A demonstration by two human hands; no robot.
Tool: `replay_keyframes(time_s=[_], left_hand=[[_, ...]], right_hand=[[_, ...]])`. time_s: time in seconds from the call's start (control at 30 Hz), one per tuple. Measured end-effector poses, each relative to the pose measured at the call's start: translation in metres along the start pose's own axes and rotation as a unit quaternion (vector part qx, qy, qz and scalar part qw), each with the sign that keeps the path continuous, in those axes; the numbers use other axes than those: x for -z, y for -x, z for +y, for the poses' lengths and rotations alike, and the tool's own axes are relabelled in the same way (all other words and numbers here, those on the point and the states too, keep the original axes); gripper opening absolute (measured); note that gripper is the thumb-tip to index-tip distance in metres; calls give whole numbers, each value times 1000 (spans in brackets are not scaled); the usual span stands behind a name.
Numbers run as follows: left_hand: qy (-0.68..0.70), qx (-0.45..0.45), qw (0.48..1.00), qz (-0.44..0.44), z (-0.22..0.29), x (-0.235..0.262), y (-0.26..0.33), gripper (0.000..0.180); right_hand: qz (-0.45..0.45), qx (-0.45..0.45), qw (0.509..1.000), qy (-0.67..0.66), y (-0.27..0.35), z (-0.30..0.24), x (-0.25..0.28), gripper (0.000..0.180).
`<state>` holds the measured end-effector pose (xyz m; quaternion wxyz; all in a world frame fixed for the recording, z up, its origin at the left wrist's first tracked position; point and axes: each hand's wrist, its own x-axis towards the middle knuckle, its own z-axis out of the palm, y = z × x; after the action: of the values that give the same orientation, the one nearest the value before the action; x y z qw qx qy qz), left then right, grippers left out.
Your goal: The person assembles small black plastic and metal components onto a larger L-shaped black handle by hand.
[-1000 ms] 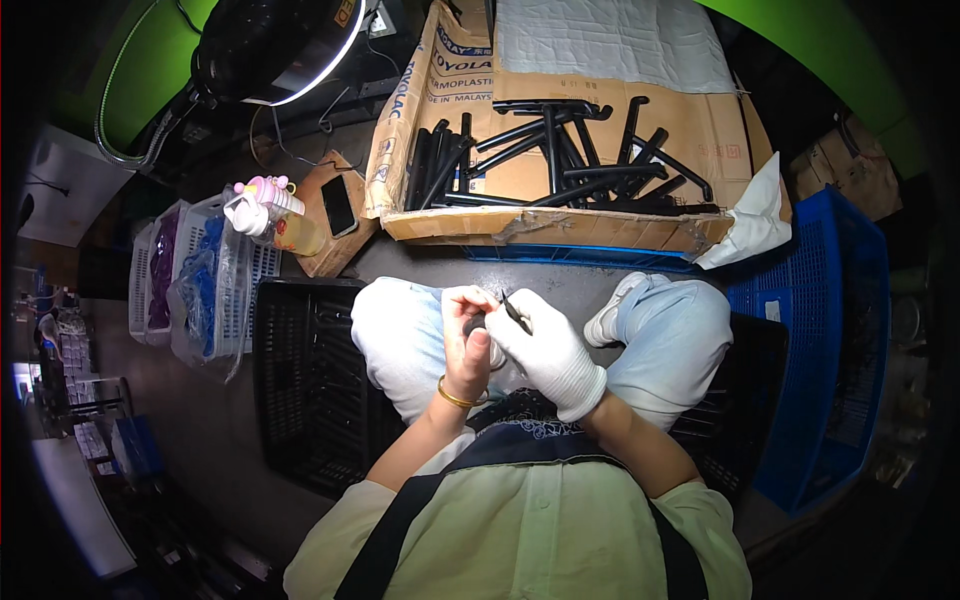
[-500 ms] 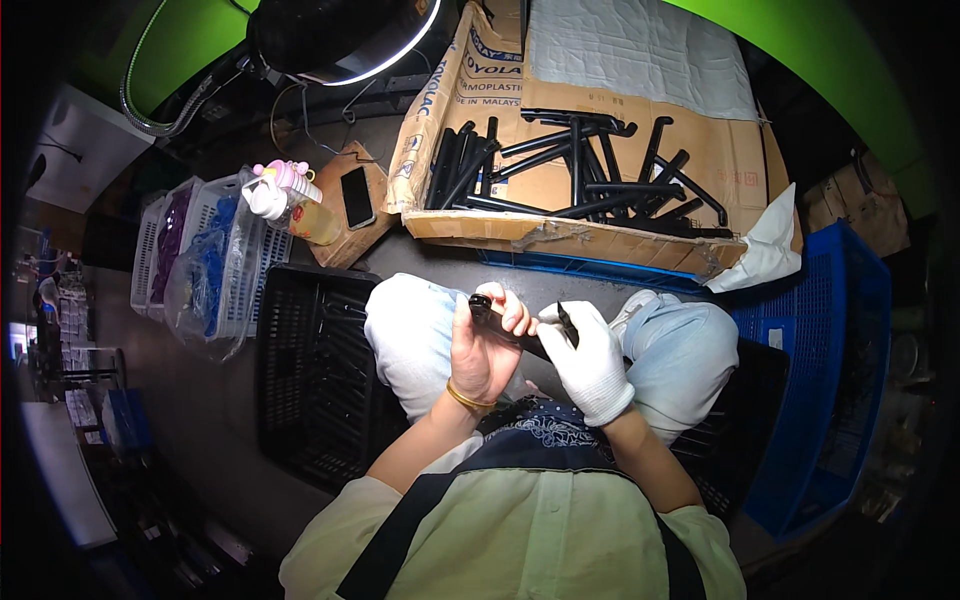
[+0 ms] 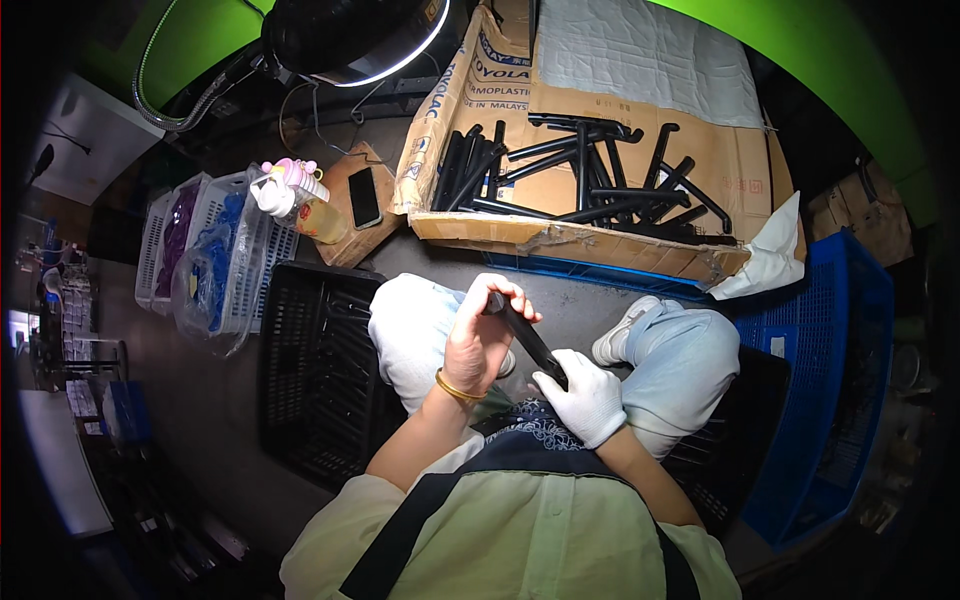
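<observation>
Black tube, one, held above the lap between the knees. Long axis slanting: one end far and to the person's left, the other near and to the right; whether it tips up or down, cannot tell.

Left hand, bare, gold bangle at wrist: fingers curled about the far end. Right hand, white-gloved: closed on the near end, hiding its tip.

Cardboard box, beyond the knees: contains black tubes, several crossing one another, those on its left side bunched together. White paper over its near right corner.

Black crate, beside the left knee: dark parts within. Blue crate, right of the right knee.

Brown board, left of the box: phone on it, drink bottle just beside. Black lamp, lit rim, overhanging the far left.
</observation>
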<state>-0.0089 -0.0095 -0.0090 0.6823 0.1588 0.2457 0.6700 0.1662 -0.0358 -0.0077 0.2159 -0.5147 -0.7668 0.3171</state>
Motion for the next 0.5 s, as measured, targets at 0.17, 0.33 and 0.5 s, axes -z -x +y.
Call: replay_keyframes(time_s=[0.17,0.33,0.5], left_hand=[[33,-17,999,-15,-6,0,1,35],[74,-46,994,-67,-10,3,3,37],[60,-55,994,-71,-10,3,4,36]], right_hand=[[25,14,1000,-10,3,0,-7,21],[21,6,1000,-9,3,-5,-1,21],[23,6,1000,-6,4,-5,-5,23]])
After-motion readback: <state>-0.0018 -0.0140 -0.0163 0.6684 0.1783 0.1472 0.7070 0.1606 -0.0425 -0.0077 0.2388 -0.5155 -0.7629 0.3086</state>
